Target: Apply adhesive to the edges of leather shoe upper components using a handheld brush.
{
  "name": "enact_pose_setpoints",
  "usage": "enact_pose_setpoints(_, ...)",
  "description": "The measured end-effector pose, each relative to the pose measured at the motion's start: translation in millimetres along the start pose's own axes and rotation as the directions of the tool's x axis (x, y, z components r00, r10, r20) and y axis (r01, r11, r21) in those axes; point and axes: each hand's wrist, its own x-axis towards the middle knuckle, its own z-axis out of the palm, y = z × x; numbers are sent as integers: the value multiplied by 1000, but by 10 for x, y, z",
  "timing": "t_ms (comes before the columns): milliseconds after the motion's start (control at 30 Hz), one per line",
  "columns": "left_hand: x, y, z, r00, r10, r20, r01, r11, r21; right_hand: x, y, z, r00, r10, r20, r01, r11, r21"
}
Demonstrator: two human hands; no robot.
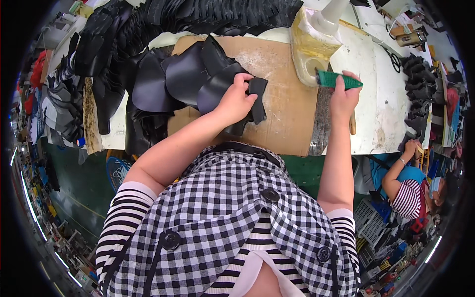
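At the left of the frame, cut pieces in black and grey [62, 119] lie heaped along the edge of a white-topped table [378, 106]. A small row of marks on its white top, just right of a dark-stained wooden strip [92, 116], is too small to read. Below, a blue basket [118, 172] shows beside the table. Long rows of overlapping black pieces [213, 16] curve across the upper left and top. Left of centre, broad black panels [185, 79], smooth with a soft sheen and rounded edges, fan out over one another, partly covering a brown cardboard sheet [289, 116]. At the centre, the left hand [234, 103] has its fingers bent and nearly closed, thumb opposite, pinching a smaller, matt black piece [259, 94] at the right end of the fan.

Right of centre, a yellowed, glue-crusted container [303, 47] stands at the cardboard's upper right. The right hand [344, 98] has its fingers closed around a green brush [332, 79], bristles pointing left, close to the container's lower lip. Farther right lie black scissors [394, 60] and dark bunched pieces [416, 94]; at the lower right, a co-worker [408, 195] reaches toward them.
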Motion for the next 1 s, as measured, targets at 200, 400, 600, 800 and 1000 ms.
enact_pose_setpoints(200,107,-46,177,999,-6,-35,13,976,217,-523,189,59,985,15,170,-46,983,178)
enact_pose_setpoints(400,-1,193,119,985,-159,68,137,957,257,-840,387,463,943,92,319,-138,983,123)
enact_pose_setpoints(600,-144,-64,163,993,-109,55,100,984,150,-812,291,367,855,-100,509,143,989,-45)
enact_pose_setpoints(800,-124,-124,221,996,-56,67,47,991,124,-646,455,561,918,-113,380,33,977,210)
enact_pose_setpoints(1000,-120,-330,186,998,43,43,-48,991,124,-1019,443,105,826,-99,554,74,995,68)
